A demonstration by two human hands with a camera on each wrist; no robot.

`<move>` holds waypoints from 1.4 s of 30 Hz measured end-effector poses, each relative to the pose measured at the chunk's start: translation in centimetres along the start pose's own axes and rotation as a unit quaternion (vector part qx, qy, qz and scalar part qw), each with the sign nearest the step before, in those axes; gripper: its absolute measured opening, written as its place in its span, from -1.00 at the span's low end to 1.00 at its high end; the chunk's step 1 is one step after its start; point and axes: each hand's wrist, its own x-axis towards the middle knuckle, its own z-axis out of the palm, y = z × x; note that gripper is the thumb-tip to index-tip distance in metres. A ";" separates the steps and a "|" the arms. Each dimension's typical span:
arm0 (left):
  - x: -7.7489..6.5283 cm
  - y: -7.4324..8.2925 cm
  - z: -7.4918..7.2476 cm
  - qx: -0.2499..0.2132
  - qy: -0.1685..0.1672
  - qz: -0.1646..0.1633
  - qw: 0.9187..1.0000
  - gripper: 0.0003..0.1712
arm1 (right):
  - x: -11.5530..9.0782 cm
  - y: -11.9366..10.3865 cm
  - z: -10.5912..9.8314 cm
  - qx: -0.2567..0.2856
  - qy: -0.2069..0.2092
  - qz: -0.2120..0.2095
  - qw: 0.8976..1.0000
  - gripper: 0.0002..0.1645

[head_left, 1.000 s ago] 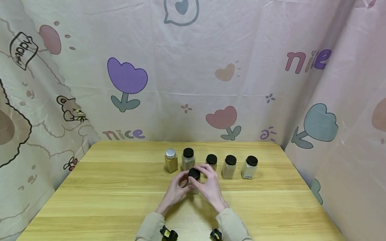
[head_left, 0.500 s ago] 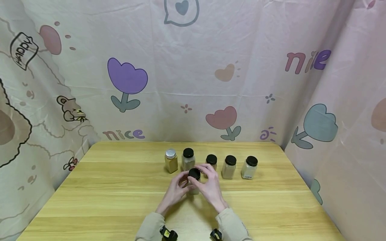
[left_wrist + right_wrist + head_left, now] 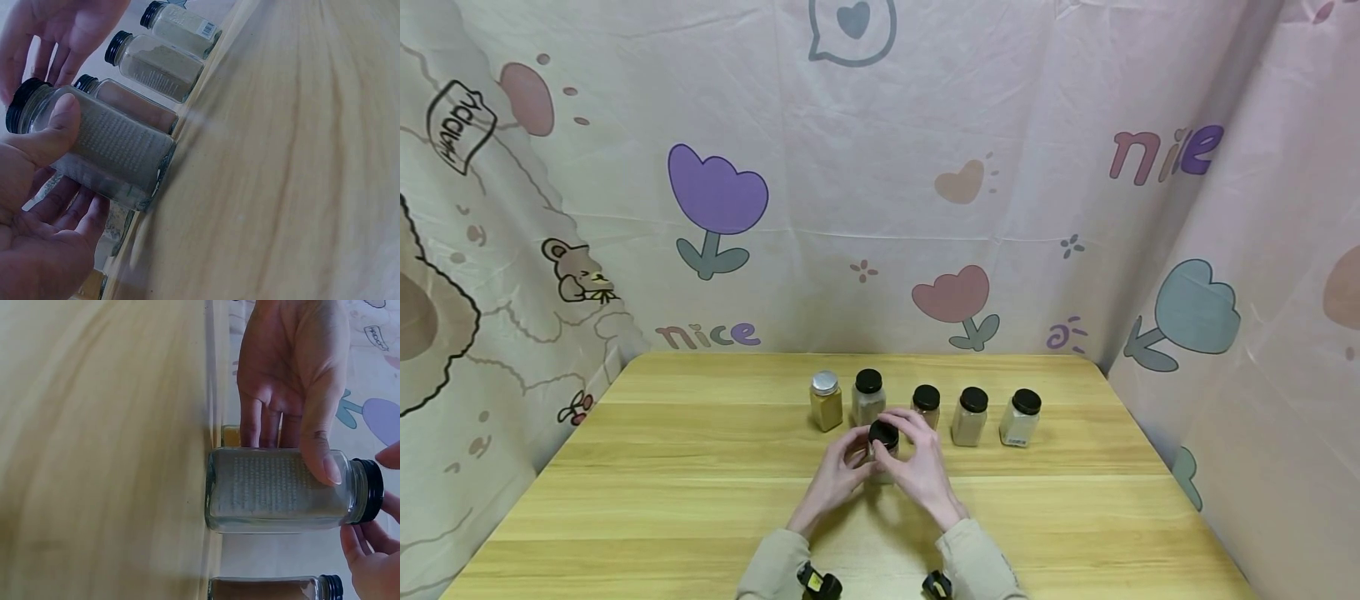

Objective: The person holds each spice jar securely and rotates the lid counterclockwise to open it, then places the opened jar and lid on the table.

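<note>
A square glass spice jar with a black screw lid stands upright on the table, filled with greyish powder and printed with small text. My left hand grips its body, thumb on the near face and fingers on the far side. Around the lid curl the thumb and fingers of my right hand, also seen at the right edge of the right wrist view. In the head view, both hands cover much of the jar's body.
Behind stands a row of jars: a yellow one with a silver lid, a grey one, a brownish one partly behind my right hand, then two pale ones. A patterned curtain hangs behind the wooden table.
The fingers and thumb of my right hand have shifted slightly around the lid. My left hand and the jar stay in place.
</note>
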 end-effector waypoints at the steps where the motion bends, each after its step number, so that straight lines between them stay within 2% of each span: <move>1: 0.0 0.0 0.0 -0.001 0.001 -0.003 1.000 -0.38 | 0.0 0.0 0.0 -0.001 0.003 0.003 1.000 -0.55; 6: 0.0 0.0 0.2 -0.002 0.011 -0.016 1.000 -0.38 | 0.0 0.2 0.1 -0.016 0.028 0.018 0.999 -0.52; 9: 0.0 -0.1 0.1 -0.005 0.007 -0.011 1.000 -0.39 | 0.0 0.2 0.1 -0.020 0.032 0.018 0.999 -0.56; 14: 0.0 -0.1 0.1 -0.006 0.000 -0.005 1.000 -0.38 | -0.1 0.1 0.0 -0.023 0.015 0.016 1.000 -0.63; 19: 0.0 0.0 0.0 0.001 0.001 -0.009 1.000 -0.38 | -0.1 0.0 -0.1 -0.014 -0.001 0.005 1.000 -0.60; 26: 0.0 0.1 0.1 0.002 0.011 -0.012 1.000 -0.40 | -0.2 0.1 0.0 -0.021 0.011 0.015 1.000 -0.49; 29: 0.0 0.1 0.2 0.004 0.012 -0.011 1.000 -0.39 | -0.2 0.3 0.1 -0.028 0.020 0.018 0.999 -0.50; 35: 0.0 0.0 0.1 0.002 0.010 -0.006 1.000 -0.40 | -0.2 0.1 0.0 -0.023 0.004 0.001 1.000 -0.58; 39: 0.0 0.0 0.1 0.005 0.010 -0.006 1.000 -0.42 | -0.1 0.1 0.0 -0.013 -0.009 -0.010 1.000 -0.54; 42: 0.0 0.0 0.1 0.007 0.011 -0.008 1.000 -0.41 | -0.1 0.1 0.0 -0.013 -0.002 -0.002 1.000 -0.50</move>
